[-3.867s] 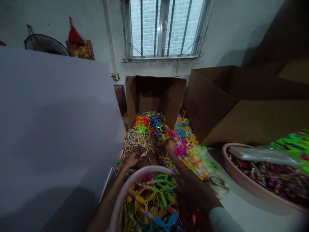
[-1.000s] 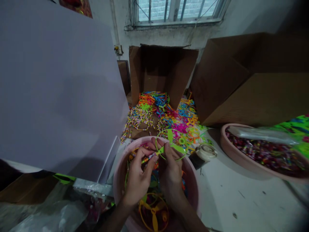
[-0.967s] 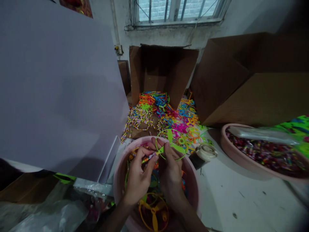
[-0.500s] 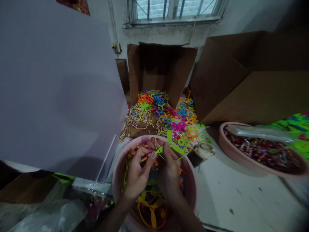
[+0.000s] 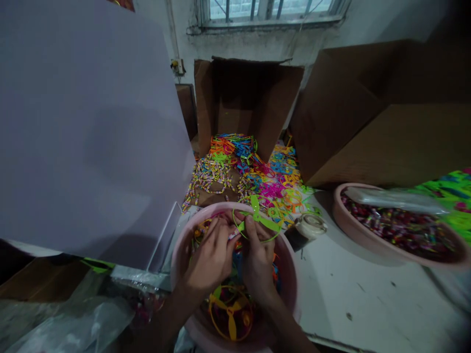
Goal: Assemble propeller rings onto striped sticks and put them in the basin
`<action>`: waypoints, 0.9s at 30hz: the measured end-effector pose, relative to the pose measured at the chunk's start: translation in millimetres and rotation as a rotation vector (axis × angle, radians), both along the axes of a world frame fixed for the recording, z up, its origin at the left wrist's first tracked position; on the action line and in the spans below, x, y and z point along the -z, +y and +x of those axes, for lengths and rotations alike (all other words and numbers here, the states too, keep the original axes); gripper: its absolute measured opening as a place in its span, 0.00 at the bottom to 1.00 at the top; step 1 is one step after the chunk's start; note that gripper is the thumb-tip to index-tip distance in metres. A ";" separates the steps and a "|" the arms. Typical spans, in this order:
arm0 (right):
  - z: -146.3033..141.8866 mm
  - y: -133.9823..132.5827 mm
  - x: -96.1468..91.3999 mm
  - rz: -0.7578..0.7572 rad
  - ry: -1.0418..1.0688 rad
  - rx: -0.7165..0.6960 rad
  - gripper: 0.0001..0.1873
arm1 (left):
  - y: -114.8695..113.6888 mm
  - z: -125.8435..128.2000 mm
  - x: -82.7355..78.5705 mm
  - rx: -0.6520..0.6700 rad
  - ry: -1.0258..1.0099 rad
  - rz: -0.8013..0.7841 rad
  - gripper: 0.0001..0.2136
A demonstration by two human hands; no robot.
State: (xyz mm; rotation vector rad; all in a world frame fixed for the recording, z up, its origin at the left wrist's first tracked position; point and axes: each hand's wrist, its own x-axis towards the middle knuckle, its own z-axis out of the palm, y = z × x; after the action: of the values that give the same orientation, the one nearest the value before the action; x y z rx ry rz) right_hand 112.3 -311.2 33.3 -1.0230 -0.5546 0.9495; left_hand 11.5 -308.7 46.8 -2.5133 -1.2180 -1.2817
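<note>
Over a pink plastic basin [image 5: 184, 245] my left hand [image 5: 209, 255] and my right hand [image 5: 257, 264] work close together. My right fingers pinch the hub of a lime-green ring propeller [image 5: 255, 218]. My left hand closes around a thin striped stick [image 5: 232, 235], mostly hidden by my fingers, whose tip meets the hub. Below my hands, the basin holds loose toys, including a yellow ring propeller [image 5: 231, 314].
Heaps of bright propellers and striped sticks [image 5: 228, 171] lie beyond the basin, among cardboard boxes [image 5: 243, 98]. Another pink basin [image 5: 368, 230] holds striped sticks at right. A pale board [image 5: 84, 132] fills the left, and a jar [image 5: 311, 226] stands nearby.
Earlier my hands reached over the far heap. They now work above the near basin, and my left fingers have closed further over the stick, hiding most of it. The view has tilted slightly.
</note>
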 end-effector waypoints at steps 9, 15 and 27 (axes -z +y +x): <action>15.5 6.0 -15.3 0.088 0.289 -0.215 0.08 | 4.7 15.4 16.6 0.030 -0.141 -0.087 0.03; 25.4 5.9 -8.7 0.027 0.294 -0.194 0.10 | -0.6 9.0 11.4 0.064 -0.209 -0.298 0.03; 103.5 6.4 29.5 0.016 -1.338 -0.827 0.47 | -26.2 -73.4 63.3 -0.361 -0.110 -0.322 0.07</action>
State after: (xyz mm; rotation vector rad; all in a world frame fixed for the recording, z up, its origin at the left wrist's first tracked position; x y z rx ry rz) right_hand 215.8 -304.8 3.8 -1.3609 -2.2110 0.8220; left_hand -61.9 -334.9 -16.6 -2.2769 -1.9350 -1.2262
